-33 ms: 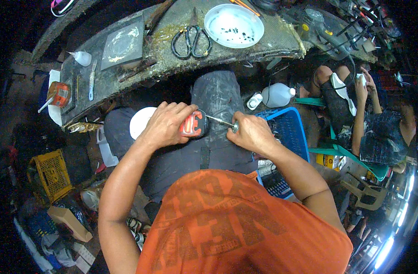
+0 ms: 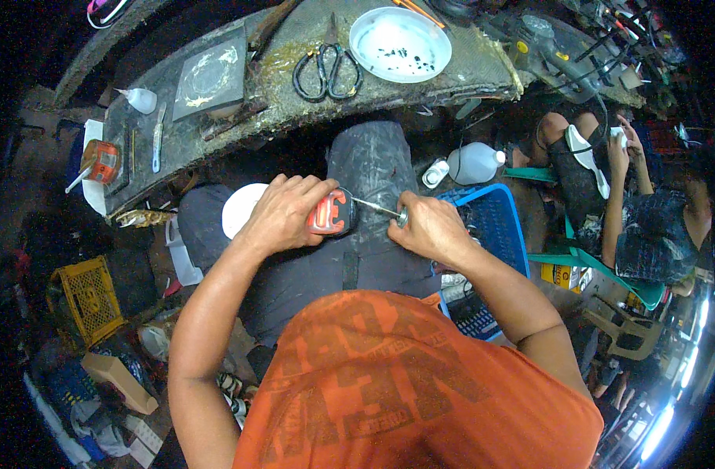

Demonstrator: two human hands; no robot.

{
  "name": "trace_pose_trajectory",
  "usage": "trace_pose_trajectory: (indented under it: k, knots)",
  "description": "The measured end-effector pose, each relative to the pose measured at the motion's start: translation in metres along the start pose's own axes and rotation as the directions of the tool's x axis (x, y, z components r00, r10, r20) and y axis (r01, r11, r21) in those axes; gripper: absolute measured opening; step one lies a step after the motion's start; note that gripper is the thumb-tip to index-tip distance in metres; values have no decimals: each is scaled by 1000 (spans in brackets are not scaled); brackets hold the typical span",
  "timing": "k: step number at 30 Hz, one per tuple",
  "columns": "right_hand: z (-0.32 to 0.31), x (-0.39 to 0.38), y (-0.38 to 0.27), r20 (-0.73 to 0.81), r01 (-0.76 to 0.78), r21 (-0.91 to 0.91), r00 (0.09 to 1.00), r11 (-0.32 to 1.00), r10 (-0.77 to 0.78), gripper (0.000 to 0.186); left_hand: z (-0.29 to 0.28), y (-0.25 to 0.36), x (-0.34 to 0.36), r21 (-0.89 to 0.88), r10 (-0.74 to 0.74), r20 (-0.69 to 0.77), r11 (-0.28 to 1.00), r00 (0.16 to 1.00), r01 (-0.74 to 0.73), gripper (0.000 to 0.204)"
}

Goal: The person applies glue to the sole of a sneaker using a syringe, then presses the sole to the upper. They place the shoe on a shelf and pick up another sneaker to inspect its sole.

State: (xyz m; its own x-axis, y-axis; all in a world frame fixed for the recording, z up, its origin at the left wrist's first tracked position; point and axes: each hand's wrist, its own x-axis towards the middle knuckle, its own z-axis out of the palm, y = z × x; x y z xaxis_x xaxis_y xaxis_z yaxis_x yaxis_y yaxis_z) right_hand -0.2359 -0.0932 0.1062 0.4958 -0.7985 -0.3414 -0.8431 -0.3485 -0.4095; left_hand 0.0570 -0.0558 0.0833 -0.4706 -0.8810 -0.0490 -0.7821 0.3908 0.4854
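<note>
My left hand (image 2: 287,205) is closed over what looks like a shoe (image 2: 331,213), held above my lap. Its red and black patterned end shows on the right of the fingers, and a rounded white part sticks out on the left. The palm hides its middle. In my right hand (image 2: 433,227) is a thin metal awl (image 2: 378,207) with a rounded handle end. The awl's shaft points left, its tip at or very near the shoe's patterned edge; I cannot tell whether it goes in. My dark trousers lie beneath both hands.
Ahead stands a worn workbench (image 2: 287,117) with scissors (image 2: 326,72), a white bowl (image 2: 400,45), a squeeze bottle (image 2: 141,99) and a knife (image 2: 159,137). A blue basket (image 2: 507,227) and a plastic jug (image 2: 475,162) are at my right. Beyond them a person sits holding something white.
</note>
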Motion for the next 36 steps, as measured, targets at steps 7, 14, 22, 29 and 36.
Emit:
trace_pose_trajectory:
  k: [7, 14, 22, 29, 36]
  knots:
    - [-1, 1, 0, 19, 3, -4, 1000, 1000, -3, 39, 1, -1, 2, 5, 37, -49, 999, 998, -37, 81]
    - [-2, 0, 1, 15, 36, -19, 999, 999, -36, 40, 0, 2, 3, 9, 32, -43, 999, 999, -32, 73]
    - [3, 5, 4, 4, 5, 21, 1000, 1000, -5, 40, -2, 5, 3, 21, 27, -44, 999, 999, -26, 71]
    - [5, 3, 6, -6, -9, 38, 1000, 999, 9, 40, -3, 4, 4, 1, 14, -19, 1000, 1000, -14, 74]
    - [0, 5, 8, 13, 47, -14, 999, 999, -46, 38, 0, -1, 7, -17, -2, 5, 1000, 1000, 2, 77]
